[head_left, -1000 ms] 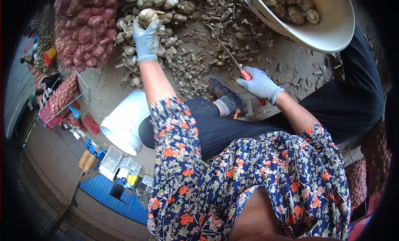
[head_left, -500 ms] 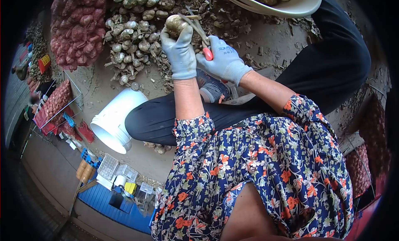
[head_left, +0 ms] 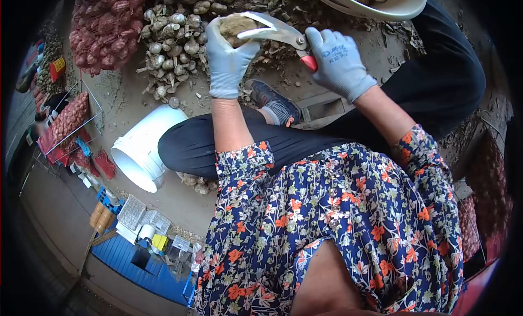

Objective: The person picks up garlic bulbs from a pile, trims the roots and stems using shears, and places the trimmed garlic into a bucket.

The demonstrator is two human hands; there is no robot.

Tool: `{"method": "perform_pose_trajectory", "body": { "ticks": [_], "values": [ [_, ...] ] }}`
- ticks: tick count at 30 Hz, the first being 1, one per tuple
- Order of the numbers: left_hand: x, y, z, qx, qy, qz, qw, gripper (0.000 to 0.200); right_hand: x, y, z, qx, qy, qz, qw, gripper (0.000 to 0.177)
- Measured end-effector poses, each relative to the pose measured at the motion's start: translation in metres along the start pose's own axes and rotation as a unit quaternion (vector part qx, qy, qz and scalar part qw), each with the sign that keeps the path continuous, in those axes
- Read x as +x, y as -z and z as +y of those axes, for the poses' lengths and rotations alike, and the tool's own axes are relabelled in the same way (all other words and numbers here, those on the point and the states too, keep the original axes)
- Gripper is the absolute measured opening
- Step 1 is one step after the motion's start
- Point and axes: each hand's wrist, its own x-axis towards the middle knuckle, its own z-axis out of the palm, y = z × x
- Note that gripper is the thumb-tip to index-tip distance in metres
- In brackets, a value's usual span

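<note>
A garlic bulb (head_left: 235,26), with its brown rooty side showing, sits in the grey-gloved fingers of my left hand (head_left: 226,63). My right hand (head_left: 339,63), also in a grey glove, is closed around the red handles of pruning shears (head_left: 282,34). The shears' two blades are spread apart, their tips overlapping the bulb in this view. Most of the handles is hidden inside my right palm. Just beyond my left hand lies a heap of garlic bulbs (head_left: 170,49) with stems.
A cream tub (head_left: 395,10) holding bulbs stands at the top right. A white bucket (head_left: 150,144) lies tipped beside my knee. Upper left is a red mesh sack (head_left: 106,33) full of garlic. Dry leaf scraps litter the ground, and crates (head_left: 132,212) stand lower left.
My right hand has moved right, away from my left, and the shears' blades have spread apart. The bulb has turned to show its root side; the long stem seen earlier is no longer visible.
</note>
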Motion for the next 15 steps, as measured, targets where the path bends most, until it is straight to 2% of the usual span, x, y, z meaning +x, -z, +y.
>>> {"method": "perform_pose_trajectory", "body": {
  "ticks": [2, 3, 6, 8, 10, 12, 15],
  "values": [
    [-0.003, 0.009, -0.008, -0.061, 0.045, -0.059, 0.995, 0.072, 0.011, 0.017, 0.008, -0.075, 0.054, -0.005, 0.996, 0.047],
    [-0.002, 0.012, -0.005, 0.019, 0.000, -0.069, 0.997, 0.074, 0.013, 0.022, 0.012, -0.083, 0.086, 0.006, 0.993, 0.045],
    [-0.006, 0.011, 0.005, 0.057, 0.012, -0.097, 0.994, 0.075, 0.020, 0.021, 0.017, -0.097, 0.129, -0.024, 0.987, 0.043],
    [-0.008, 0.006, 0.005, 0.020, 0.031, -0.100, 0.994, 0.075, 0.019, 0.019, 0.016, -0.104, 0.132, -0.029, 0.985, 0.042],
    [-0.011, 0.005, 0.005, 0.033, 0.027, -0.105, 0.994, 0.070, 0.016, 0.020, 0.013, -0.105, 0.117, -0.107, 0.982, 0.041],
    [-0.015, 0.004, 0.004, 0.037, 0.015, -0.099, 0.994, 0.067, 0.013, 0.021, 0.014, -0.099, 0.124, -0.111, 0.981, 0.040],
    [-0.014, 0.000, -0.001, -0.044, 0.083, -0.108, 0.990, 0.066, 0.013, 0.018, 0.016, -0.054, 0.109, -0.163, 0.979, 0.038]
  ]
}}
